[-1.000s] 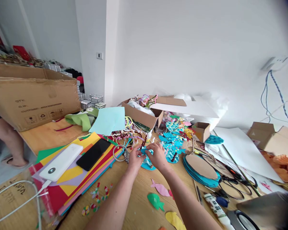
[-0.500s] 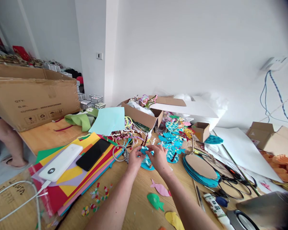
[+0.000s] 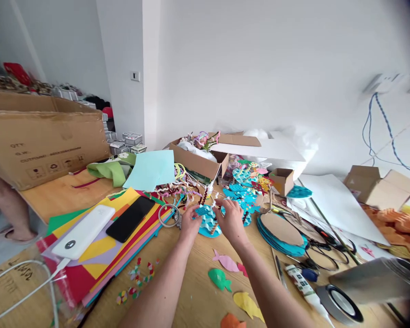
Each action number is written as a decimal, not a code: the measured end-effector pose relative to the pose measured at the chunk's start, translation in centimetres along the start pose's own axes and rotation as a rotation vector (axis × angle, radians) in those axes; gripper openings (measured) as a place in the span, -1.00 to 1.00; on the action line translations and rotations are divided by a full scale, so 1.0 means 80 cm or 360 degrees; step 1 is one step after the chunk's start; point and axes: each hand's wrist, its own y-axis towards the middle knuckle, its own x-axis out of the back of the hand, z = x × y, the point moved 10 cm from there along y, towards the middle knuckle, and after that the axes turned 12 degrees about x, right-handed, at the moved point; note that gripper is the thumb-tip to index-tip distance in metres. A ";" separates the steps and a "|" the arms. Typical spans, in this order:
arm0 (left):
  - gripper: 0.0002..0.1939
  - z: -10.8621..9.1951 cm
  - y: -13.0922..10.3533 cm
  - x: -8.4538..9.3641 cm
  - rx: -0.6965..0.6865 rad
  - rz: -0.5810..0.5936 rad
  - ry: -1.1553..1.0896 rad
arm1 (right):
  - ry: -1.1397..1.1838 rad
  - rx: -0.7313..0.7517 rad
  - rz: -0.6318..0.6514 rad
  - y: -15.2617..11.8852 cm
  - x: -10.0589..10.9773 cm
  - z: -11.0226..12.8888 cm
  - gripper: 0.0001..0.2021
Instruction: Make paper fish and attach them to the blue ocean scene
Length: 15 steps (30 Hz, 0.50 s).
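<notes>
A round blue craft piece (image 3: 209,222) with wavy pale strips and a brown twisted stick lies on the wooden table. My left hand (image 3: 191,220) grips its left edge between thumb and fingers. Over its right side is my right hand (image 3: 231,217), fingers bent and parted, with the thumb near the piece; whether the fingertips touch anything is too small to tell. A dark red twisted pipe cleaner (image 3: 204,197) rises just behind the piece. Nearer me lie paper fish: pink (image 3: 226,262), green (image 3: 219,279) and yellow (image 3: 248,304).
Coloured sheets (image 3: 99,248) carry a white power bank (image 3: 84,231) and a black phone (image 3: 130,219) at left. Blue discs topped with cardboard (image 3: 282,228), a glue tube (image 3: 304,284) and tape (image 3: 340,303) lie right. An open box (image 3: 198,160) stands behind.
My right hand has moved off the middle of the blue piece to its right side, showing more of the wavy strips. The whole view has shifted slightly, revealing more of an orange paper shape.
</notes>
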 end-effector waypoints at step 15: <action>-0.61 -0.025 -0.014 0.034 0.0061 -0.0316 -0.0305 | 0.0159 -0.0417 -0.0197 -0.110 0.181 -0.039 -0.67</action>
